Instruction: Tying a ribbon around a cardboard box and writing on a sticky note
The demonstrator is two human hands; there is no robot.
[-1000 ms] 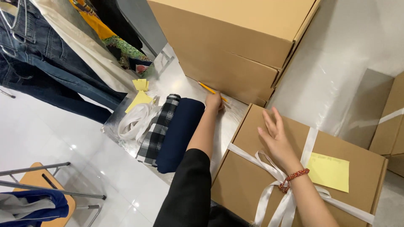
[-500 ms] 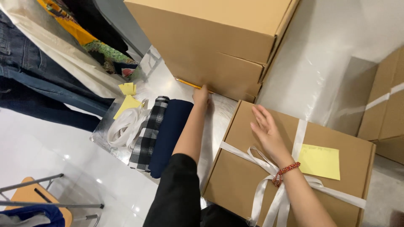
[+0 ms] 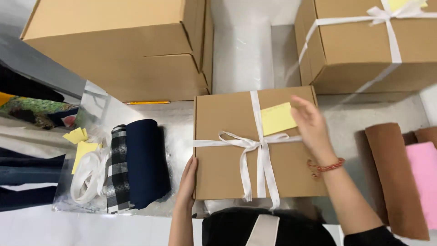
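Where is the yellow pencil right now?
In the head view, the yellow pencil lies flat on the floor at left of centre, tucked against the bottom of the big plain cardboard box, just above the rolled navy cloth.

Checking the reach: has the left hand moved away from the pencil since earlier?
Yes. The left hand left the pencil and now rests on the ribboned box's left edge.

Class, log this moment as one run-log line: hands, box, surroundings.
left hand: on box's left edge | right hand: on ribboned box top, by yellow note | navy roll: left
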